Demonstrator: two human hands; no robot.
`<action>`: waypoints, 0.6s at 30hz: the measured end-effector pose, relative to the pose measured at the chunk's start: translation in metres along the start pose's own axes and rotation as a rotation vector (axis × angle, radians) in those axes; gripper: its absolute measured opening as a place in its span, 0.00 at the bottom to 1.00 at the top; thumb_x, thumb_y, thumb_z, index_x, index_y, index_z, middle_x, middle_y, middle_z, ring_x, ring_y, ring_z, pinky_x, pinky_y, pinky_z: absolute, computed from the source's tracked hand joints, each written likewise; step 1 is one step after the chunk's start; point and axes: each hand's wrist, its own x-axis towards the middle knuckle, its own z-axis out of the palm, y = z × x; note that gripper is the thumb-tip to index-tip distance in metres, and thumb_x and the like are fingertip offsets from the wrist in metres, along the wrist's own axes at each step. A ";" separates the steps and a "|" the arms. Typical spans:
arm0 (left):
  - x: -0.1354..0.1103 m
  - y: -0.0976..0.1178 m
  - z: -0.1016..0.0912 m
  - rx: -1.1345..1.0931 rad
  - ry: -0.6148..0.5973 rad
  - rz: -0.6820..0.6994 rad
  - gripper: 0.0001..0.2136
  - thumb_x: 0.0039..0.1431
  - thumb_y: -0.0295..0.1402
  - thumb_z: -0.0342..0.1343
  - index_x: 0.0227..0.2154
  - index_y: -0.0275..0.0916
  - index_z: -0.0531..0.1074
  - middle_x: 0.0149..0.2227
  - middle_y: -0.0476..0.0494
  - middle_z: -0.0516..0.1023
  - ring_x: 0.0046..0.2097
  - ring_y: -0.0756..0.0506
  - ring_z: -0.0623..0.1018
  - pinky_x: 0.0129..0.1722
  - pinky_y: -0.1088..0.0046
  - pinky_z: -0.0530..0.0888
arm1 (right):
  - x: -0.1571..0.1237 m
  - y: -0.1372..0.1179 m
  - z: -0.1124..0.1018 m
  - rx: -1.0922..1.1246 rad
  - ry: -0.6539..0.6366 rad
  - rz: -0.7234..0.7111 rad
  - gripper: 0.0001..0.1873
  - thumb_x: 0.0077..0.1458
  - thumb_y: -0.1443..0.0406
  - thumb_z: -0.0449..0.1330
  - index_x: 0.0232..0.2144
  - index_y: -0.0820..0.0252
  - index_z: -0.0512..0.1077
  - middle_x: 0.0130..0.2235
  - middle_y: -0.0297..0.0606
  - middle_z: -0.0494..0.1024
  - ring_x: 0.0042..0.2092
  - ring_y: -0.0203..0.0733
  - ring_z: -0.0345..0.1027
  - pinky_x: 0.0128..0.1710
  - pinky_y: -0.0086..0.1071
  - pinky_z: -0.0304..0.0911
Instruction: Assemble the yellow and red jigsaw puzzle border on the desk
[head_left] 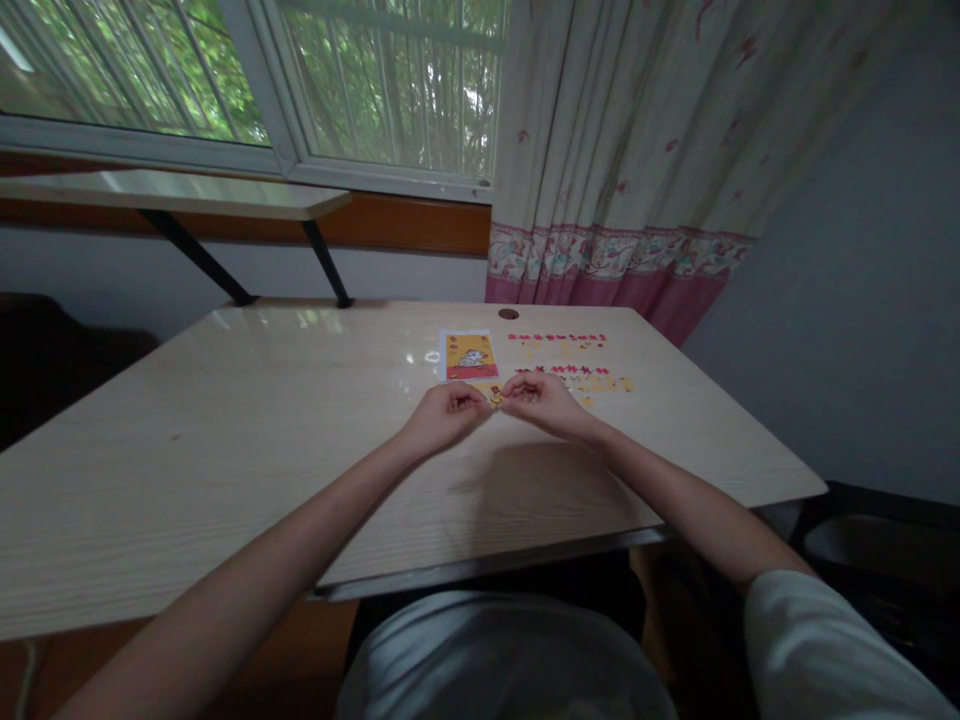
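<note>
My left hand point(448, 413) and my right hand point(540, 398) meet over the pale wooden table point(225, 420), fingers curled. Between their fingertips they pinch a small yellow puzzle piece point(495, 396). Just beyond the hands lies a yellow and red picture card point(470, 356) showing a white animal. To its right, small red and yellow puzzle pieces point(574, 362) lie in rows on the tabletop.
A round cable hole point(508, 314) sits near the table's far edge. A shelf on black brackets point(172, 193) runs under the window at the left. A flowered curtain point(622, 170) hangs at the back right. A dark chair point(877, 540) stands at the right.
</note>
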 end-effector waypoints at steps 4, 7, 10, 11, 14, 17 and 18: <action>0.000 -0.001 0.001 -0.076 0.017 0.004 0.09 0.51 0.35 0.56 0.26 0.36 0.78 0.27 0.43 0.79 0.30 0.48 0.72 0.31 0.72 0.68 | -0.003 -0.002 0.000 -0.095 0.014 -0.098 0.13 0.50 0.58 0.64 0.34 0.61 0.76 0.32 0.37 0.78 0.33 0.36 0.69 0.35 0.30 0.63; 0.001 -0.002 0.003 -0.135 0.037 -0.022 0.09 0.49 0.34 0.56 0.25 0.35 0.78 0.26 0.44 0.77 0.29 0.48 0.71 0.32 0.72 0.67 | -0.006 -0.003 -0.002 -0.260 0.046 -0.206 0.11 0.51 0.59 0.65 0.36 0.59 0.77 0.33 0.37 0.79 0.35 0.37 0.70 0.37 0.32 0.63; 0.002 -0.002 0.004 -0.159 0.047 -0.041 0.08 0.48 0.33 0.55 0.24 0.35 0.77 0.25 0.45 0.77 0.29 0.48 0.71 0.32 0.72 0.67 | -0.007 -0.003 -0.005 -0.478 0.067 -0.356 0.09 0.53 0.60 0.64 0.36 0.58 0.77 0.33 0.38 0.79 0.37 0.39 0.71 0.42 0.34 0.61; 0.002 -0.001 0.004 -0.151 0.040 -0.045 0.08 0.48 0.32 0.55 0.24 0.35 0.77 0.25 0.45 0.77 0.29 0.48 0.71 0.32 0.72 0.67 | -0.007 -0.002 -0.006 -0.538 0.066 -0.402 0.10 0.54 0.60 0.64 0.36 0.59 0.77 0.32 0.39 0.79 0.37 0.40 0.71 0.42 0.35 0.61; 0.002 -0.001 0.003 -0.080 0.016 -0.052 0.09 0.50 0.33 0.54 0.25 0.35 0.78 0.25 0.45 0.77 0.29 0.48 0.70 0.30 0.73 0.66 | -0.007 0.000 -0.010 -0.667 0.058 -0.468 0.11 0.57 0.59 0.62 0.37 0.61 0.78 0.33 0.41 0.80 0.38 0.41 0.70 0.42 0.35 0.59; 0.001 -0.004 0.000 0.040 0.035 -0.031 0.10 0.53 0.34 0.53 0.27 0.35 0.78 0.26 0.46 0.77 0.27 0.49 0.70 0.28 0.73 0.65 | -0.006 0.002 -0.013 -0.754 0.023 -0.408 0.12 0.57 0.59 0.62 0.37 0.61 0.78 0.34 0.41 0.80 0.39 0.42 0.70 0.43 0.35 0.57; 0.001 -0.005 -0.001 0.087 0.041 -0.012 0.10 0.54 0.34 0.53 0.28 0.35 0.78 0.26 0.46 0.77 0.27 0.49 0.70 0.28 0.73 0.65 | -0.005 0.003 -0.013 -0.780 -0.003 -0.371 0.11 0.57 0.59 0.62 0.37 0.60 0.78 0.34 0.40 0.81 0.40 0.42 0.70 0.44 0.35 0.57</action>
